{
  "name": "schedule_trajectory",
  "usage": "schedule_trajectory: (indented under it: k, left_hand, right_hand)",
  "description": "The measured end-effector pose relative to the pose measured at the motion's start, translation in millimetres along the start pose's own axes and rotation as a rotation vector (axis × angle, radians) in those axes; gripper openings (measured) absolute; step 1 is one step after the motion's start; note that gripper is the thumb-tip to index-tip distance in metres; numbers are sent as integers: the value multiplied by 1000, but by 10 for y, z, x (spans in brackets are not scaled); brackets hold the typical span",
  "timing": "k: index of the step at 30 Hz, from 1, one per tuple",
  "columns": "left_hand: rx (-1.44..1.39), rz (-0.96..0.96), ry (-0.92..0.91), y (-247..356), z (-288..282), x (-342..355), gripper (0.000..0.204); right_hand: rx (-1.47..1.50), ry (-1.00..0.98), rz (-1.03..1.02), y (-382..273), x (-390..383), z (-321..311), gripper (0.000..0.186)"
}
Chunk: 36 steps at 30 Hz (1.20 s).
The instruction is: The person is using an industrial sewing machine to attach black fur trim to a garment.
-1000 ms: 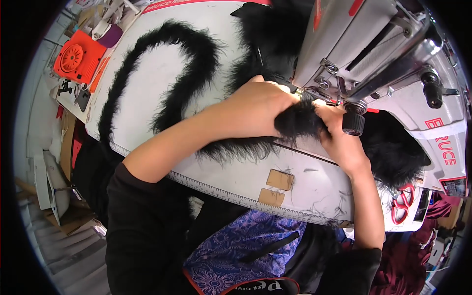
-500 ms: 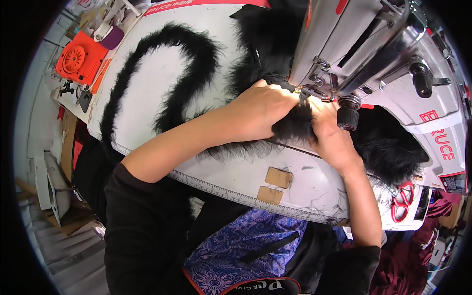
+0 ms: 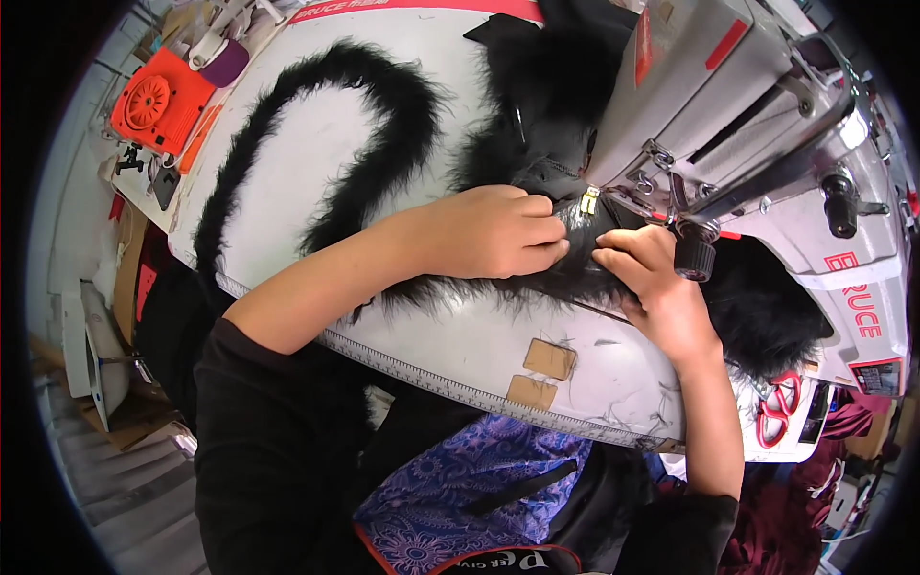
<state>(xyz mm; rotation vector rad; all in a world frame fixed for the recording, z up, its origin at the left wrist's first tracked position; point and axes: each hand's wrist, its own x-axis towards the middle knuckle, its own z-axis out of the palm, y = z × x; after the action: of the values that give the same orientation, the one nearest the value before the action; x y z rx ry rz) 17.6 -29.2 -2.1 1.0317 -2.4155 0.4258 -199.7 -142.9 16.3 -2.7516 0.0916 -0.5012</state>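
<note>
My left hand (image 3: 503,235) is closed on black furry fabric (image 3: 517,144) just left of the sewing machine's presser foot (image 3: 590,199), fingers curled onto its edge. My right hand (image 3: 652,273) has curled fingers on the same fabric, right of and nearer me than the foot, where dark, smooth material shows between the hands. The white machine head (image 3: 671,86) stands above them, with a black knob (image 3: 695,259) beside my right hand. A long looped strip of black fur (image 3: 393,115) lies on the white table (image 3: 431,335) to the left.
An orange device (image 3: 161,101) and a purple cup-like item (image 3: 220,64) sit at the left. Red-handled scissors (image 3: 778,412) lie at the right, below more black fur (image 3: 757,326). A ruler strip (image 3: 431,383) runs along the front edge, near two tan rectangles (image 3: 549,360).
Both hands have moved back from under the machine toward the front, exposing the presser foot and smooth dark material that fur and fingers covered earlier. My left hand's fingers are more tightly curled.
</note>
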Motion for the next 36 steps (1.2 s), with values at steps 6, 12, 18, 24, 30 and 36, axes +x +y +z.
schedule_trajectory:
  k: [6, 12, 18, 24, 30, 36]
  left_hand:
    - [8, 21, -44, -11, -55, -26, 17]
    - [-39, -18, -44, -22, -102, -68, 17]
    - [-119, -59, -110, -26, -141, -68, 22]
    - [-168, -93, -80, -12, -77, -77, 24]
    - [-43, -148, -145, -51, 27, 40, 29]
    - [-27, -159, -73, -126, 52, 62, 19]
  right_hand:
    - [6, -15, -10, 24, -62, 10, 53]
    - [-59, 6, -58, 2, -35, -14, 52]
    - [-117, -62, -51, -37, 7, 25, 49]
    - [-195, -67, -62, -59, 23, 17, 38]
    - [-399, 37, 4, 18, -29, 29, 37]
    - [-251, -36, 104, 105, 5, 43, 42]
